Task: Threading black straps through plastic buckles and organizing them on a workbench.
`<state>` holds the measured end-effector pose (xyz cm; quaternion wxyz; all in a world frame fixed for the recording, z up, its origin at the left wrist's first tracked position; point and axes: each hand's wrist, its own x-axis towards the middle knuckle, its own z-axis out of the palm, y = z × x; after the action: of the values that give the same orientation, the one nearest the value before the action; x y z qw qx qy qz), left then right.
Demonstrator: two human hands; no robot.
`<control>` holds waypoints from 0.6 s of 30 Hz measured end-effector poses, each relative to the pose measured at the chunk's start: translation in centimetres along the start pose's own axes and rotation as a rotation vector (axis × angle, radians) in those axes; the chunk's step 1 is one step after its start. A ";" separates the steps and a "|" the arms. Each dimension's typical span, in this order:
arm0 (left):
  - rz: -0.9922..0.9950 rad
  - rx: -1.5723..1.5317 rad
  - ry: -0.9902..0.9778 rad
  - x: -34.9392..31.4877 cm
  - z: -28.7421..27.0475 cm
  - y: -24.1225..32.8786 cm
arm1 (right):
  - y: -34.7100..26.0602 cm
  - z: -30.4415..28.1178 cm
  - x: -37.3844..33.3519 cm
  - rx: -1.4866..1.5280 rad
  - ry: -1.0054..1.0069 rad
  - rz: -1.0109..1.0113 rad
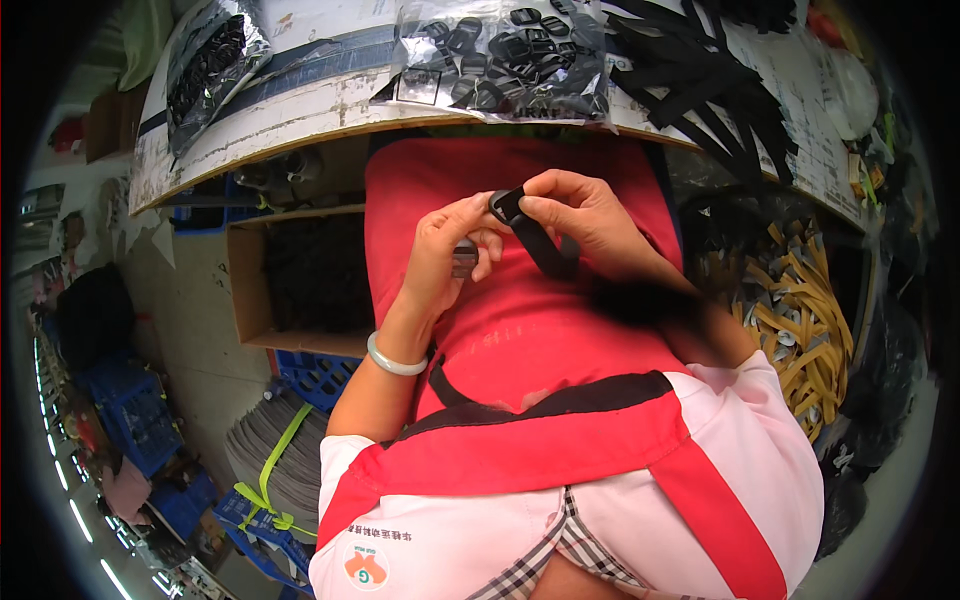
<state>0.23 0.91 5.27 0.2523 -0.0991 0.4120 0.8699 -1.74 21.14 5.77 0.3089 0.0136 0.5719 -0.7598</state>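
My left hand [452,240] pinches a small black plastic buckle [503,204] between thumb and fingertips, above my lap. Something grey and shiny, partly hidden, sits against its curled lower fingers. Facing it, my right hand [592,218] grips the end of a black webbing strap [545,252] at the buckle. From there the strap hangs in a loop below the right fingers. How far it passes through the buckle is hard to make out. A red apron [520,330] lies behind both hands. A dark blur covers part of my right forearm.
Ahead is a worn table [330,95] with a curved-looking edge. On it lie a clear bag of black buckles [500,60], another bag [215,75] and black straps [710,85]. Yellow straps [800,320] fill the right side; a cardboard box [245,285] and grey coil [275,450] stand left.
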 end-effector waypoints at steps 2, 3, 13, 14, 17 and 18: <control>-0.018 0.038 0.044 0.5 -0.9 -0.9 | 1.0 0.2 0.7 -0.317 0.074 -0.373; -0.040 0.079 0.086 0.6 -1.1 -1.3 | 1.2 0.2 0.5 -0.320 0.071 -0.371; 0.298 0.274 0.198 0.5 0.6 -1.1 | -3.2 2.1 -1.5 -0.289 0.129 -0.043; 0.311 0.312 0.200 0.2 0.9 -1.2 | -3.1 2.0 -1.5 -0.298 0.119 -0.030; 0.387 0.390 0.189 0.0 1.0 -1.5 | -2.4 2.1 -1.0 -0.241 0.167 -0.071; 0.452 0.429 0.178 0.0 1.0 -1.6 | -2.2 2.4 -0.9 -0.241 0.170 -0.073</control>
<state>1.12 2.54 4.81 0.0307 -0.0255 0.6178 0.7853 -1.29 19.76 8.86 0.2311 0.0199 0.6831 -0.6925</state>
